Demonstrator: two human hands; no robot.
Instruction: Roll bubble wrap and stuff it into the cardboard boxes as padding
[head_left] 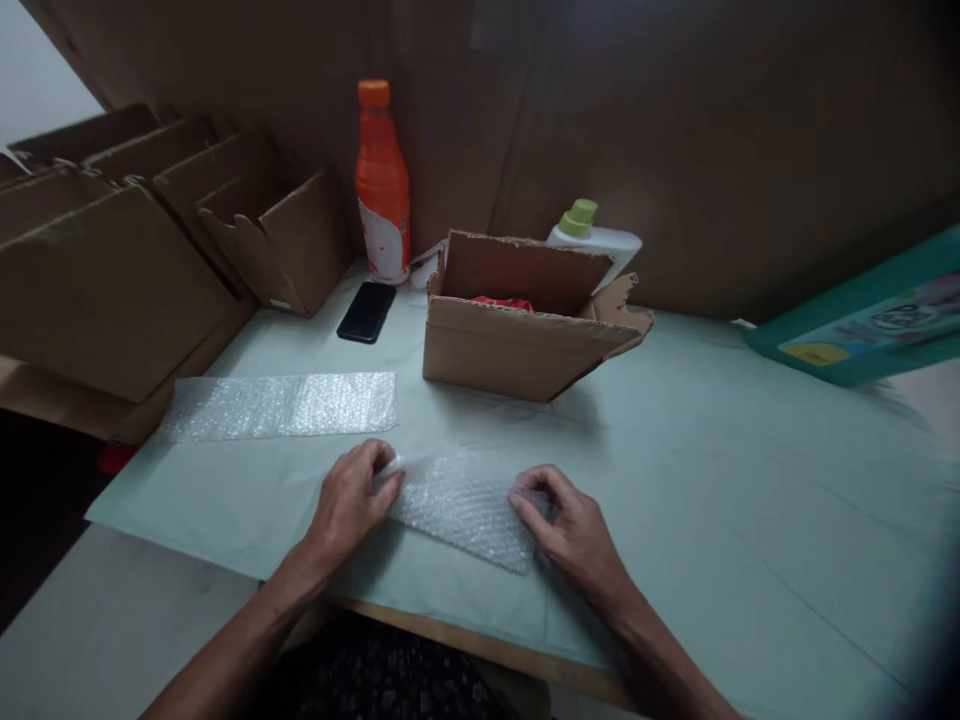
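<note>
Between my two hands, near the table's front edge, is a piece of bubble wrap (465,505). My left hand (356,495) pinches its left end between thumb and fingers. At the right end, my right hand (566,520) grips it the same way. A second strip of bubble wrap (281,405) lies flat on the table to the left, beyond my left hand. Behind my hands stands an open cardboard box (510,345) with something red (502,303) partly visible inside; the rest of its contents are hidden.
Several cardboard boxes (97,290) stand at the left. Toward the back are an orange bottle (382,180), a black phone (366,312) and a white bottle with a green cap (600,240). A teal package (862,320) leans at the right. Pale green covering (712,480) spreads over the table.
</note>
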